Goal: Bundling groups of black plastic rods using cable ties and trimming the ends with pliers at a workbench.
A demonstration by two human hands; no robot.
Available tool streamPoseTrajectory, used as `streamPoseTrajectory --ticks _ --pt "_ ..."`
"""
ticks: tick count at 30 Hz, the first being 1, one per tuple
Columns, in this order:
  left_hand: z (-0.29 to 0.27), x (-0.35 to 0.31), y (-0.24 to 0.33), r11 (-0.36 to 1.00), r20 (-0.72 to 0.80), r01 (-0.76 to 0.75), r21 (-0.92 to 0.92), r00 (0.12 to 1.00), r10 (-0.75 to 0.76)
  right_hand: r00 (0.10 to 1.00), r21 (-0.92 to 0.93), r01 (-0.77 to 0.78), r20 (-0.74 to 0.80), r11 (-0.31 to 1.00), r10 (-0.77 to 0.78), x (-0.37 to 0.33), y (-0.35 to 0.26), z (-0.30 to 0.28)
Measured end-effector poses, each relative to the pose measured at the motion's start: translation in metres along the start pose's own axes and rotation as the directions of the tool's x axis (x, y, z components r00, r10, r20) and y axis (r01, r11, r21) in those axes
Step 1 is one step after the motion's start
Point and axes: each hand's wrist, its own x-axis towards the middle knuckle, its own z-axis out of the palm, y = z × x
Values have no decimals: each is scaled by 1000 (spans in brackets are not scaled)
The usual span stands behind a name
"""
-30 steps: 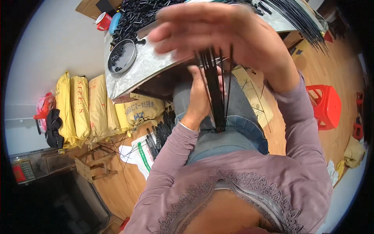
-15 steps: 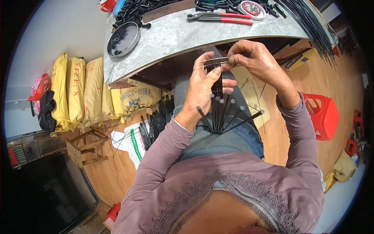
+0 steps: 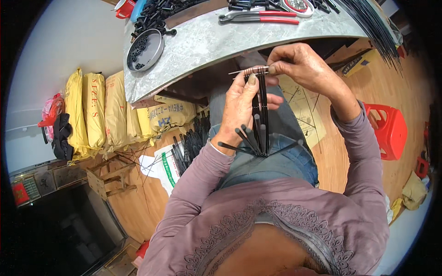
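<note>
While the head view is taken from above, a bundle of thin black rods point(image 3: 263, 94) is held over the lap point(image 3: 248, 169), between the body and the front edge of the desk point(image 3: 202, 48). The rods are gripped by the left hand point(image 3: 237, 108), its thumb pressed against them near their upper ends and its other fingers partly hidden behind. Across those upper ends a slender metal pin point(image 3: 237, 72) is laid, its right end pinched between the thumb and forefinger of the right hand point(image 3: 306, 69); whether the rods are threaded on the pin cannot be told. Near the lap, several dull-tipped rod ends are fanned out.

On the desk, red-handled pliers point(image 3: 258, 18) are placed beyond the hands, with a round white container point(image 3: 297, 5) just beside them. At the left, small black pieces point(image 3: 137, 49) are held in a round grey dish point(image 3: 159, 49), near a heap of black parts point(image 3: 159, 16). Long black rods point(image 3: 375, 32) are left hanging over the desk's right edge. On the floor, full yellow sacks point(image 3: 95, 117) are lined up at the left, and a red plastic stool point(image 3: 389, 131) is set at the right.
</note>
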Motion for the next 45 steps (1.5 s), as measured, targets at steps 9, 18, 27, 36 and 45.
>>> streamPoseTrajectory --ticks 9,18,27,36,45 --pt "-7 -7 -2 977 -46 -35 208 998 45 993 315 -81 111 945 48 -6 16 -2" --pt "-25 6 11 948 209 -97 304 977 33 922 633 -194 380 749 -82 -10 24 61" --pt "-41 14 40 948 315 206 242 908 -278 969 928 -244 226 280 95 -17 28 106" --pt "-75 134 175 697 14 -157 700 978 207 938 936 -313 277 162 211 -7 36 96" --pt "-170 335 261 126 -92 13 992 752 652 902 925 -345 280 160 328 8 61 86"
